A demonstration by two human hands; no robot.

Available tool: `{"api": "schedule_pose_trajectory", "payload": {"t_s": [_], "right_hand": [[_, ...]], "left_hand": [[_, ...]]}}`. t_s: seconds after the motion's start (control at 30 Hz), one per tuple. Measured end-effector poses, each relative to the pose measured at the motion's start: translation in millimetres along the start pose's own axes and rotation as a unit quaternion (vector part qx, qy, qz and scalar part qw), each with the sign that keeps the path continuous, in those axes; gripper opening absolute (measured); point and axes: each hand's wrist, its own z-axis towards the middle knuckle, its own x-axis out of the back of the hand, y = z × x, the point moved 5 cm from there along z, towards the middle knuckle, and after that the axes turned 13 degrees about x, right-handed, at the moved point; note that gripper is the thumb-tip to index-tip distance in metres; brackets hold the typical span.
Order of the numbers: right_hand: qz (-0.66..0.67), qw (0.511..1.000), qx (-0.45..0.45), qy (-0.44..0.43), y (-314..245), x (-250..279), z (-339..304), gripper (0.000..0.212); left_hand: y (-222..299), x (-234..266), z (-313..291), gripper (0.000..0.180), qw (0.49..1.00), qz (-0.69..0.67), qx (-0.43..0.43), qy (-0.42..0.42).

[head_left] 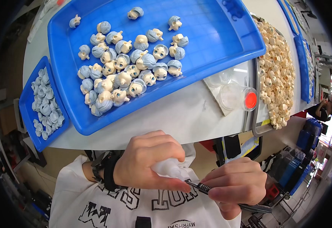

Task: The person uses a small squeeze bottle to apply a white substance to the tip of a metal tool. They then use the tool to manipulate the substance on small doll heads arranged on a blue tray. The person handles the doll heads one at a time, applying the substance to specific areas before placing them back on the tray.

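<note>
My left hand (147, 159) is wrapped round a small translucent white squeeze bottle (168, 168), held in front of my chest. The bottle's narrow end points to the lower right. In my right hand (236, 186) is a pair of slim black tweezers (204, 187) with a ridged grip; their front end meets the bottle's tip beside my left thumb. Whether the two touch is hard to make out. Beyond my hands, a large blue tray (211, 34) holds many small doll heads (136, 87) with pale blue hair and painted eyes.
A smaller blue tray (70, 125) of pale blue hair pieces (46, 102) stands at the left. On the right, a metal tray (258, 127) is heaped with cream-coloured parts (276, 72). Clear round containers (230, 97), one with a red-orange disc (250, 100), sit by it on the white table (173, 121).
</note>
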Motion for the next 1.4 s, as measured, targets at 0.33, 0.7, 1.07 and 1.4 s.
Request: {"api": "schedule_pose_trajectory", "payload": {"t_s": [0.33,0.7,1.07,1.4], "right_hand": [[-0.018,0.997,-0.051,-0.063,0.9,-5.6,8.6,0.021],[-0.119,0.98,-0.081,-0.135,-8.7,-17.0,11.4,0.019],[-0.197,0.955,-0.052,-0.214,-17.5,-22.3,7.4,0.017],[-0.275,0.941,-0.067,-0.187,-29.7,-23.9,10.0,0.022]], "left_hand": [[-2.6,0.4,-1.0,0.054,0.999,0.023,0.022,0.009],[-6.6,-0.3,-2.9,0.043,0.996,0.069,0.05,0.039],[-10.4,-1.9,-4.6,0.044,0.994,0.076,0.069,0.025],[-6.2,-7.0,-4.1,0.045,0.996,0.047,0.074,-0.001]]}}
